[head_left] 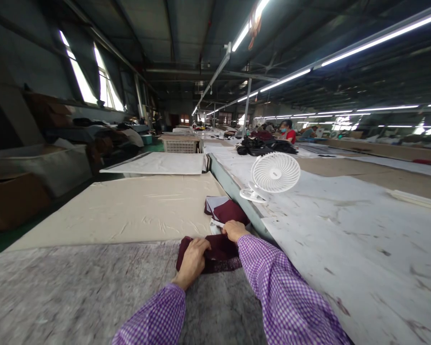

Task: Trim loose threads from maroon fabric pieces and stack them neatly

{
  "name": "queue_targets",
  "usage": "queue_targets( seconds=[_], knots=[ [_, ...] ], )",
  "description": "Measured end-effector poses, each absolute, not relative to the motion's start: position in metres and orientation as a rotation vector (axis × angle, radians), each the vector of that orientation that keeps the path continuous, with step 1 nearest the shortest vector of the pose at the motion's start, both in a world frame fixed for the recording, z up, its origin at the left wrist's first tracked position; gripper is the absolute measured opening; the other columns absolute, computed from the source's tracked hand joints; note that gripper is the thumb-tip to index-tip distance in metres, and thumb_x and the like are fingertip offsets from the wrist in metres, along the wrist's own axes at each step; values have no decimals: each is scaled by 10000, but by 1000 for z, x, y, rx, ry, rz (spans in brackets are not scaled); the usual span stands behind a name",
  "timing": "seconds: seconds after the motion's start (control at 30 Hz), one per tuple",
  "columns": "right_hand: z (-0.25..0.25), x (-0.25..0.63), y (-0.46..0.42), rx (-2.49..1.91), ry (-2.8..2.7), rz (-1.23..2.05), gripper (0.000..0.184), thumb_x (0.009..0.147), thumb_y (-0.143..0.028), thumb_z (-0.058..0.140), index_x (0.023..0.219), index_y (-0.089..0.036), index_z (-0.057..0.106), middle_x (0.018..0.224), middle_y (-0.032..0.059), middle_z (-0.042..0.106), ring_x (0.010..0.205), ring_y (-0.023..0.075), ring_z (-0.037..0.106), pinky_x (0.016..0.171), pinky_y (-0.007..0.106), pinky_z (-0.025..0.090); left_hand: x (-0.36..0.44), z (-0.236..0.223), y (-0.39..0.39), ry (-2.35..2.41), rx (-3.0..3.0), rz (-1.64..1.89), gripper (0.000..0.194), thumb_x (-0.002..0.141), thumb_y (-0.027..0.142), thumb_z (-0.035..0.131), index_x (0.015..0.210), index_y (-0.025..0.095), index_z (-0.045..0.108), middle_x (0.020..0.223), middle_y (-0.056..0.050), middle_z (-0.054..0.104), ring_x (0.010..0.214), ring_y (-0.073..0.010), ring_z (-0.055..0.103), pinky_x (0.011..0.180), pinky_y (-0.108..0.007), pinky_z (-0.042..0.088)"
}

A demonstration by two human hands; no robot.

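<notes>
- I am handling the near maroon cloth, which is lying on the grey-mottled surface right in front of me; by my judgement, I am steadying and arranging it.
- My left hand is resting on the left part of that cloth, fingers bent over it; their undersides are hiding, so I cannot tell whether they are pinching or just pressing.
- My right hand is sitting at the cloth's far edge, fingers folded in beside a slim white piece; I am seemingly gripping its end, but I cannot tell for sure.
- Just beyond, a folded maroon bundle with pale grey showing is lying by the cream sheet's right edge, near the table side.
- As I am judging it, the next move is calling for a steady left hand and a light right one, so the cloth is not bunching.
- Farther off, a slatted crate is standing with something flat covering its top; I am not making out its contents.
- At far left, a cardboard box and a pale bin are standing in shadow, their insides staying too dark for me to read.
</notes>
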State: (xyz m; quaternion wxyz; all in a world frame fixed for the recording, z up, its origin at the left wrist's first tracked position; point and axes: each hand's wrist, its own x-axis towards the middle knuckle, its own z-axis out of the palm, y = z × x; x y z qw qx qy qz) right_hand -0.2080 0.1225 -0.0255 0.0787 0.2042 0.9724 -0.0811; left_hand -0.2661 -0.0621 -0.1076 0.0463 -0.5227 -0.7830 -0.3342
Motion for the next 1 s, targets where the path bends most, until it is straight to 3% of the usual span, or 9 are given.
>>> queue_targets(
  seconds=[0.17, 0.33, 0.53, 0.7, 0.83, 0.93, 1.0],
  knots=[
    [-20, -201, 127, 516, 2948, -213, 183, 780, -138, 618, 854, -250, 743, 1031, 39, 707, 1101, 218, 574, 896, 299, 392, -264, -106, -61, -2380, -1596, -1023, 401, 640, -20, 360, 874, 181, 616, 965, -75, 653, 974, -231, 538, 880, -381, 412],
    [-21, -201, 128, 502, 2955, -232, 256, 825, -122, 543, 983, -233, 711, 1084, 58, 692, 1075, 216, 589, 882, 310, 394, -262, -103, -61, -2401, -1588, -1000, 381, 698, -10, 376, 919, 183, 619, 1001, -77, 637, 996, -232, 535, 898, -381, 412],
    [-33, -202, 131, 542, 2975, -351, 293, 815, -109, 499, 966, -236, 716, 1114, 45, 683, 1057, 192, 610, 847, 264, 413, -262, -103, -61, -2402, -1587, -961, 357, 773, 30, 411, 1020, 190, 614, 1008, -73, 639, 973, -236, 529, 898, -393, 411],
    [-38, -191, 129, 497, 3002, -470, 293, 838, -148, 467, 961, -260, 708, 1086, -3, 697, 1042, 154, 620, 829, 220, 410, -264, -106, -60, -2403, -1581, -941, 354, 770, 27, 420, 1021, 194, 607, 1014, -72, 638, 978, -235, 537, 892, -392, 416],
    [-38, -186, 125, 514, 2996, -480, 278, 903, -265, 420, 998, -232, 679, 1037, 27, 704, 973, 166, 641, 767, 241, 418, -264, -108, -60, -2401, -1588, -929, 350, 755, 27, 429, 1018, 187, 595, 1005, -74, 636, 971, -239, 544, 890, -400, 425],
    [-36, -191, 123, 516, 2995, -420, 276, 850, -414, 538, 985, -217, 676, 992, 48, 704, 943, 201, 638, 740, 266, 414, -263, -111, -60, -2387, -1556, -955, 363, 742, 26, 435, 1045, 172, 572, 1013, -84, 633, 985, -245, 547, 906, -410, 430],
    [-34, -194, 120, 505, 3003, -352, 231, 767, -379, 653, 931, -220, 692, 1001, 54, 695, 972, 219, 617, 767, 282, 402, -264, -113, -60, -2381, -1509, -1011, 358, 761, 32, 426, 1066, 171, 553, 1022, -89, 632, 997, -242, 556, 916, -405, 436]
  ],
)
